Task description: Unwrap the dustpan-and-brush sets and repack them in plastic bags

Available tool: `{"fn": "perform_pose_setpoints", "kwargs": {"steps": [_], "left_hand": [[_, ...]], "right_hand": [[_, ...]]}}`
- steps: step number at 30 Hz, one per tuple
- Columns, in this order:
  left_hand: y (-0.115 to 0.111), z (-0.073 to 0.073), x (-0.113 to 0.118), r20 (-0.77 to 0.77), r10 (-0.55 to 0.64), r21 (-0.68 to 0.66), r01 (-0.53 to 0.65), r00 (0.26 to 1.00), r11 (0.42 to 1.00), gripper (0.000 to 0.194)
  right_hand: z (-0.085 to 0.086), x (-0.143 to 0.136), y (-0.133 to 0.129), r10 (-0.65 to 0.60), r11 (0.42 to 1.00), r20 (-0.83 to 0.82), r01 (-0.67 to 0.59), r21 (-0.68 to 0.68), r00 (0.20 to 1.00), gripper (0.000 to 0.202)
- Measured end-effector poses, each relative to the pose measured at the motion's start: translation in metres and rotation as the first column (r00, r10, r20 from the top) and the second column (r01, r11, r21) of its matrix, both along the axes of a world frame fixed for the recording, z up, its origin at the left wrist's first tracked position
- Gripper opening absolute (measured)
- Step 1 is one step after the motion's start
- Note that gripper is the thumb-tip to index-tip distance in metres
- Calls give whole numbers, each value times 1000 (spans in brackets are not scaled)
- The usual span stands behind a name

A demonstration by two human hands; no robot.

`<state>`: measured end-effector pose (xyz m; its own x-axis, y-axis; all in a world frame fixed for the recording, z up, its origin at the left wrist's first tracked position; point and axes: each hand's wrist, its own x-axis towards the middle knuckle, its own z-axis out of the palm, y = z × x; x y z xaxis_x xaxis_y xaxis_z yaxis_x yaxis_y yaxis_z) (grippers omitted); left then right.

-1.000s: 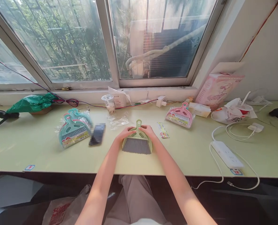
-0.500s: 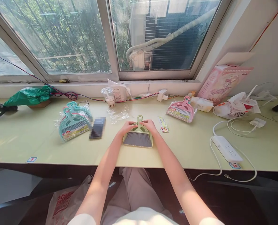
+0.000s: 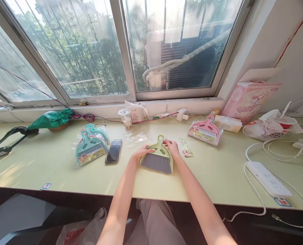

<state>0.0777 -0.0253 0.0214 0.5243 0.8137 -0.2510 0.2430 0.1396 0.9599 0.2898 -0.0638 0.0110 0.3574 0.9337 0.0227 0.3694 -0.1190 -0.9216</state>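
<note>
A light green dustpan lies in front of me with a small hand brush nested in it, grey bristles towards me. My left hand grips the left edge, thumb laid over the brush's top. On the opposite side my right hand has its fingers bent at the dustpan's upper right edge; part of its grip is hidden. Just right of that hand lies a printed label card. Crumpled clear wrapping is behind my left hand.
Packaged green dustpan sets and a blurred dark object are on the left. A pink packaged set lies right, near a power strip with loose cables. A drink cup stands by the window.
The view has shifted, so the table things appear lower and further right. My right hand has changed its hold, its thumb no longer lying over the brush; the dustpan looks slightly turned.
</note>
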Motion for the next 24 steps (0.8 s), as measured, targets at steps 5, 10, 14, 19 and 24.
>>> {"fn": "perform_pose_setpoints", "kwargs": {"steps": [5, 10, 14, 19, 24], "left_hand": [[5, -1, -8, 184, 234, -86, -222, 955, 971, 47], [15, -6, -12, 492, 404, -171, -370, 771, 913, 40], [16, -7, -15, 581, 475, -181, -464, 660, 867, 37], [13, -3, -15, 629, 464, -215, -434, 624, 875, 35], [16, -6, -17, 610, 474, -200, -455, 635, 868, 37]], "right_hand": [[-14, 48, -10, -453, 875, 514, 473, 102, 729, 42], [-30, 62, -12, -278, 931, 603, 365, -25, 748, 38], [-32, 49, -3, -156, 976, 556, 213, -38, 816, 44], [-37, 40, 8, -190, 980, 366, 196, 23, 911, 62], [-34, 40, 11, -263, 959, -16, 263, 102, 965, 56]]}}
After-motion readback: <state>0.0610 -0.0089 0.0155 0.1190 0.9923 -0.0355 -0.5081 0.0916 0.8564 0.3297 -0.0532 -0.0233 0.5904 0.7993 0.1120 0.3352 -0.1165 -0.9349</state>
